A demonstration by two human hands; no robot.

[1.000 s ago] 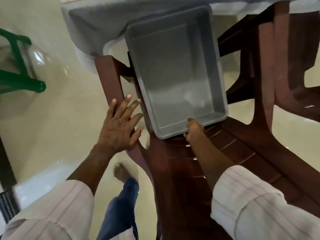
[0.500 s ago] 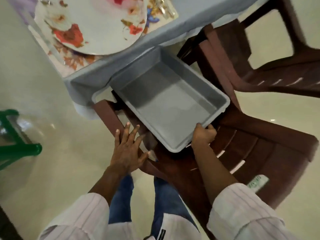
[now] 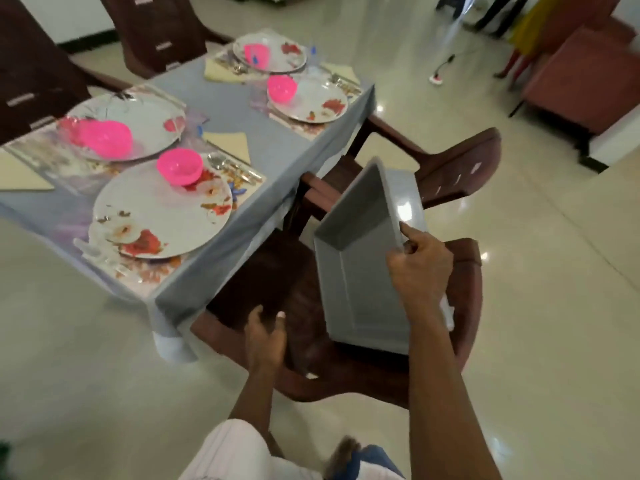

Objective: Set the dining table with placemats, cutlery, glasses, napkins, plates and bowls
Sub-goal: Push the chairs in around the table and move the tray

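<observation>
My right hand (image 3: 417, 268) grips the rim of an empty grey plastic tub (image 3: 360, 271), tilted up on edge above a brown chair (image 3: 277, 289). My left hand (image 3: 266, 336) hangs over the chair seat, fingers loosely curled, holding nothing. The table (image 3: 270, 140), under a grey-blue cloth, carries several settings: floral plates (image 3: 152, 216) on placemats (image 3: 249, 183), pink bowls (image 3: 179, 166), cream napkins (image 3: 230, 142) and cutlery (image 3: 232, 166). Clear glasses stand by the far plates, blurred.
A second brown chair (image 3: 446, 168) stands at the table's right end. Dark chair backs (image 3: 156, 29) line the far side. A red sofa (image 3: 581, 81) sits at the far right, with a person's legs (image 3: 491, 12) behind it. Glossy cream floor lies all around.
The tub went from lying flat on the chair to lifted and tilted on edge in my right hand. My left hand left the chair arm. The view swung up onto the set table.
</observation>
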